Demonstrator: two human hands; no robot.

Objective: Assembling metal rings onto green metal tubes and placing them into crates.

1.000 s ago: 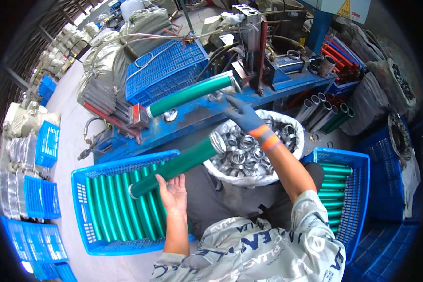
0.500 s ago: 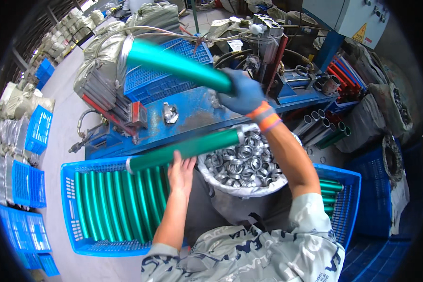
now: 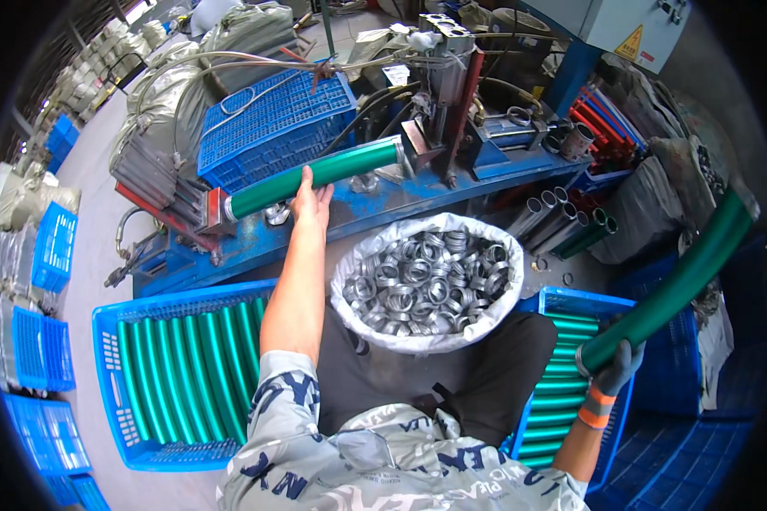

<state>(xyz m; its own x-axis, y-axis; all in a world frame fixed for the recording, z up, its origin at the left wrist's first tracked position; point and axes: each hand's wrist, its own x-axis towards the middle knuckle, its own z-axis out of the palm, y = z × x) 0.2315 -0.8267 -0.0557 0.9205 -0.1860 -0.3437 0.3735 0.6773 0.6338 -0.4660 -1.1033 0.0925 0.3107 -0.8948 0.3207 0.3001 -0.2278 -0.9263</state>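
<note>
My bare left hand (image 3: 312,201) holds a green metal tube (image 3: 349,164) from below, its thumb on the near side. The tube lies nearly level across the blue machine bench (image 3: 349,211), between a red-edged end block (image 3: 216,209) on the left and a metal block (image 3: 418,145) on the right. Silvery rings show at the tube's ends. Off to the right, my gloved right hand (image 3: 619,368) grips another green tube (image 3: 675,291) near its lower end. That tube slants up and away over the right blue crate (image 3: 629,308), where several green tubes lie stacked.
A white-lined tub (image 3: 341,302) full of silvery rings (image 3: 435,281) stands between my knees and the bench. On the left is a blue crate (image 3: 102,317) of green tubes. Loose tubes (image 3: 562,223) lie under the bench's right side. Hoses and an upturned blue crate (image 3: 273,119) are behind.
My left hand has raised its tube forward from above the left crate to the bench blocks. My right hand has swung its tube from above the bench to the right crate.
</note>
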